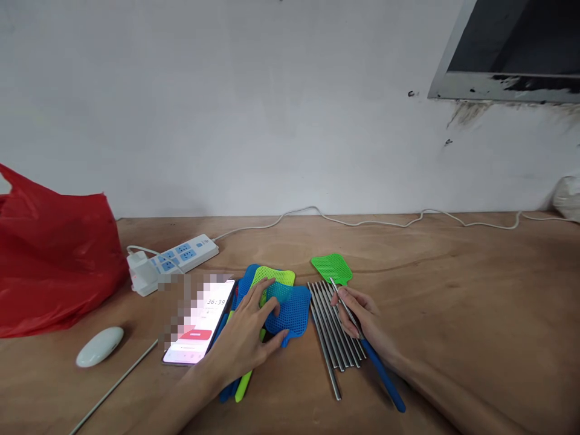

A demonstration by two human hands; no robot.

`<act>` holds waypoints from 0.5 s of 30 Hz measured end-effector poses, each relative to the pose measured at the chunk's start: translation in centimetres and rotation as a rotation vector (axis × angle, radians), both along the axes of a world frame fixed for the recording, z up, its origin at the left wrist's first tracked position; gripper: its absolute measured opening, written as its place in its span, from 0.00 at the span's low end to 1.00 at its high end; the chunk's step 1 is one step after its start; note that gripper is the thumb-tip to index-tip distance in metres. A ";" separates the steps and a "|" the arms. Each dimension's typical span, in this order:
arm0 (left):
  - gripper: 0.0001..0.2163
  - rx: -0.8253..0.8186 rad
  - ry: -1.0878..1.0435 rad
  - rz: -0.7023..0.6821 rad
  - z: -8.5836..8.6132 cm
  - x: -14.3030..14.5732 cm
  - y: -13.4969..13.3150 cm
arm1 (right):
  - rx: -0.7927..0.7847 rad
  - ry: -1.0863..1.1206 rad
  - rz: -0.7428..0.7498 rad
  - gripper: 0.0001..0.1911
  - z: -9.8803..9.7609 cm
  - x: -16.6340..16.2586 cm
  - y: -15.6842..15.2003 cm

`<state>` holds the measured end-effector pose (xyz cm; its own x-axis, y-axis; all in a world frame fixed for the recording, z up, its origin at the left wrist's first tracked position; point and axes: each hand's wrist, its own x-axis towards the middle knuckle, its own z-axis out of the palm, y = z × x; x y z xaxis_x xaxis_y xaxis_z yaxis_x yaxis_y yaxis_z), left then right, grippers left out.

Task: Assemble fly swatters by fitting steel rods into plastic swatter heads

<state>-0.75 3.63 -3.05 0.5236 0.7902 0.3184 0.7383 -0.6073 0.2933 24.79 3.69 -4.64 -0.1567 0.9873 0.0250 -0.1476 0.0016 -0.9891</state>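
Crowding the bare plywood tabletop (pixel 453 290) around the hands are a lit smartphone (pixel 199 326) touching the left hand (pixel 247 338), a white power strip (pixel 181 257) behind it, a crumpled red plastic bag (pixel 49 260) far left and a smooth white oval object (pixel 99 346). The left hand lies flat with fingers spread on a heap of blue and yellow-green perforated plastic swatter heads (pixel 290 308), clasping nothing. The right hand (pixel 360 317) pinches the thin steel shaft of a green-headed, blue-handled fly swatter (pixel 333 267), slanted across a row of bare steel rods (pixel 330 338).
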 end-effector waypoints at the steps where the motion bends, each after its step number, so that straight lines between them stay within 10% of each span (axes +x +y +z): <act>1: 0.10 -0.002 0.010 -0.006 0.0 0.0 0.0 | 0.001 -0.004 0.002 0.24 0.1 0.0 0.0; 15: 0.17 0.041 0.094 -0.081 1.1 -0.4 0.2 | -0.009 -0.013 0.019 0.23 -0.1 0.0 -0.1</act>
<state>-1.16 3.85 -1.95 0.6142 0.7314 0.2961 0.7096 -0.6761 0.1982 24.82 3.59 -4.71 -0.1754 0.9844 0.0140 -0.1346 -0.0098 -0.9909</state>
